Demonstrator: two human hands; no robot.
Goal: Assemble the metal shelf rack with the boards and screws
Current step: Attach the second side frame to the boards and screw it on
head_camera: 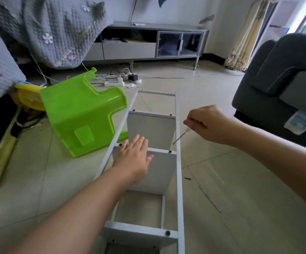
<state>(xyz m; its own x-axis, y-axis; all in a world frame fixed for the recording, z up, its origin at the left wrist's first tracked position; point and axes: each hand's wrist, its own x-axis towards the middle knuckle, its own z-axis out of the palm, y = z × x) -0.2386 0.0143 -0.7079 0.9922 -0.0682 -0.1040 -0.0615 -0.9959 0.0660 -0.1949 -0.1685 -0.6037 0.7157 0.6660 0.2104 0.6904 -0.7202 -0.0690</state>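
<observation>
Rack (178,162): L hand (133,154) flat on board (159,173); R hand (209,123) pinches screwdriver (180,136).

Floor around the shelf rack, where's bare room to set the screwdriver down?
Bare tile lies right of the rack, between it and the sofa, apart from a loose screw and metal rod. Crowded left: the green stool touches the rack.

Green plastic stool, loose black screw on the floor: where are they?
Green plastic stool (75,114), head view, its broad tipped-over side.
Loose black screw (187,178), head view, its middle, on the tile.
</observation>
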